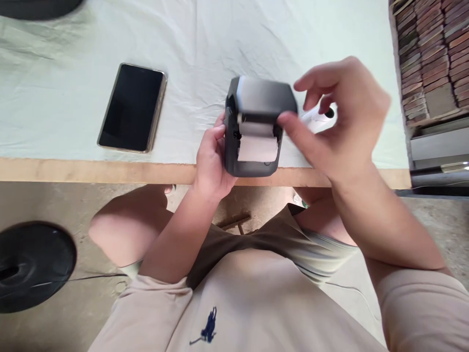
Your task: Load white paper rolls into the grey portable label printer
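A dark grey portable label printer (232, 146) is tilted in my left hand (212, 161), whose fingers wrap round its left side and underneath. The printer's lid (267, 98) is raised, and white paper (258, 148) shows in the bay below it. My right hand (344, 112) is at the lid's right edge, slightly blurred. Its thumb tip overlaps the lid's lower right corner, while the curled fingers stay apart from the thumb beside the upper corner. Partly hidden behind that hand, a white paper roll (315, 120) with a dark core end lies on the table.
A phone-like device (132, 107) with a black screen lies left on the pale cloth (183, 58). The table's wooden edge (91, 170) runs across in front of me. A black round base (36, 266) stands on the floor at left, with a thin cable. Stacked bricks (432, 58) are at right.
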The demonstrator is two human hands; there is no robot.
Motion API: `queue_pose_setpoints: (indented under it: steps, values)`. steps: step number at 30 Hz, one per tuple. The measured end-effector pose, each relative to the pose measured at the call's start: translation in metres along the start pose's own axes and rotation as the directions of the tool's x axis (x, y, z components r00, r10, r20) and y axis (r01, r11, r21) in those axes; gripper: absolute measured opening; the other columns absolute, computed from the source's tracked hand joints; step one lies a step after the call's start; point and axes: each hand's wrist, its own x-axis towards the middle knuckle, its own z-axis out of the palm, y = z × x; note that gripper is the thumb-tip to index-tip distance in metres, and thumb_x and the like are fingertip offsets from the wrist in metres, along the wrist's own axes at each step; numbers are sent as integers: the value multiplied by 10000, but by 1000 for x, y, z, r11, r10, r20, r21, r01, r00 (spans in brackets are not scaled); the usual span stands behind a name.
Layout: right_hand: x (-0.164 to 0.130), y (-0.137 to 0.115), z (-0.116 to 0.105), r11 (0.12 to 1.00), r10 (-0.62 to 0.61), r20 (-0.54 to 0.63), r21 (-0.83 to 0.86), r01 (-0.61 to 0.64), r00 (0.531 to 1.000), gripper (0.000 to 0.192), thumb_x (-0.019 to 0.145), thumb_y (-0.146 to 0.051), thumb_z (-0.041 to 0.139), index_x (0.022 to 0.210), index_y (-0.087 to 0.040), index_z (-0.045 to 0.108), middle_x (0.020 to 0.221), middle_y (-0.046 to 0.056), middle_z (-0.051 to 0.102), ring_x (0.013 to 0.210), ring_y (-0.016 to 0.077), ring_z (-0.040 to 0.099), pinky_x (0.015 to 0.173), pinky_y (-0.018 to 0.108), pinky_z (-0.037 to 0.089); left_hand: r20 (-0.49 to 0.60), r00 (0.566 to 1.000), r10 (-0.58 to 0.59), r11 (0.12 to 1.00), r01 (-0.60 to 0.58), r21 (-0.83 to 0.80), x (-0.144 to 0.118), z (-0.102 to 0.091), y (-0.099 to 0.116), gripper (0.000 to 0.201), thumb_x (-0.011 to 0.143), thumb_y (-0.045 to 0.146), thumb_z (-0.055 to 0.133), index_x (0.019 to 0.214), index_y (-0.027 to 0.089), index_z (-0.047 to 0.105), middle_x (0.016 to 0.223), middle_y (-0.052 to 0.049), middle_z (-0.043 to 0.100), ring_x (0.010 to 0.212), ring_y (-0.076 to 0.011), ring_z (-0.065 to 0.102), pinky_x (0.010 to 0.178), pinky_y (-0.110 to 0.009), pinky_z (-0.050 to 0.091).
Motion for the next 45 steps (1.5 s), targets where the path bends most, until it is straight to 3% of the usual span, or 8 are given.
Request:
queue_pose_setpoints:
  steps: [5, 17, 26, 31, 36, 39, 41, 45]
  values:
    - [10, -6, 10, 961, 19, -226, 273, 45, 974, 50, 1081, -285, 647, 1037, -267, 632, 974, -20, 634, 906, 166, 790, 585, 340, 534, 47, 998, -42, 999, 42, -15, -2, 0, 4, 265, 1058, 379, 483, 1018, 230, 698, 1067, -62, 813, 1448, -318, 693, 1134, -398, 630]
    - [14, 2, 5, 992, -66, -88, 104, 75, 994, 158, 1033, -253, 645, 1173, -269, 717, 1237, 34, 842, 1171, 244, 821, 638, 328, 614, 59, 995, -84, 995, 81, 49, -3, -1, 4, 348, 1076, 456, 471, 1219, 245, 708, 1165, -66, 804, 1441, -341, 695, 1093, -416, 649]
    - [40, 0, 7, 961, 101, 498, -274, 46, 861, 319, 795, -344, 860, 1070, -391, 707, 910, 3, 774, 755, 283, 681, 616, 422, 484, 55, 992, -112, 993, 113, -16, -3, 2, 5, 376, 1099, 461, 469, 1317, 249, 689, 1104, -69, 774, 1384, -357, 720, 1068, -421, 657]
    - [45, 10, 17, 990, 89, 530, -136, -19, 843, 330, 741, -232, 914, 920, -355, 666, 646, -9, 600, 632, 249, 611, 561, 396, 444, 134, 979, -153, 988, 154, 4, -5, 4, 7, 362, 1103, 358, 413, 1323, 224, 667, 1165, -71, 774, 1409, -328, 710, 1120, -413, 629]
    - [36, 8, -15, 973, 97, 431, 151, -177, 897, 446, 719, -154, 849, 1095, -364, 735, 1010, -31, 824, 733, 202, 691, 542, 370, 469, 60, 981, -186, 982, 188, -30, -3, 4, 8, 350, 1085, 360, 418, 1293, 216, 659, 1200, -69, 783, 1393, -319, 728, 1150, -435, 613]
    - [2, 29, -30, 709, 247, 227, 620, -335, 942, 293, 886, -321, 819, 1166, -385, 758, 807, -53, 717, 503, 113, 559, 340, 285, 284, 23, 983, -180, 983, 181, -23, -2, 1, 8, 281, 1063, 373, 478, 1204, 235, 679, 1133, -59, 802, 1388, -316, 732, 1133, -402, 622]
    - [-30, 51, -26, 515, 326, 341, 719, -468, 882, 390, 874, -535, 886, 1208, -415, 724, 797, -57, 720, 437, 120, 532, 308, 281, 270, 14, 984, -177, 984, 177, -30, -2, 0, 9, 253, 1065, 369, 463, 1107, 234, 673, 1083, -60, 800, 1394, -316, 726, 1135, -413, 624]
    - [-80, 78, 8, 574, 436, 289, 641, -510, 853, 396, 945, -557, 846, 1238, -375, 650, 858, -38, 717, 459, 92, 476, 377, 256, 331, 49, 987, -152, 987, 154, -51, -5, 1, 10, 260, 1069, 343, 420, 966, 231, 630, 993, -61, 765, 1411, -319, 702, 1179, -476, 593]
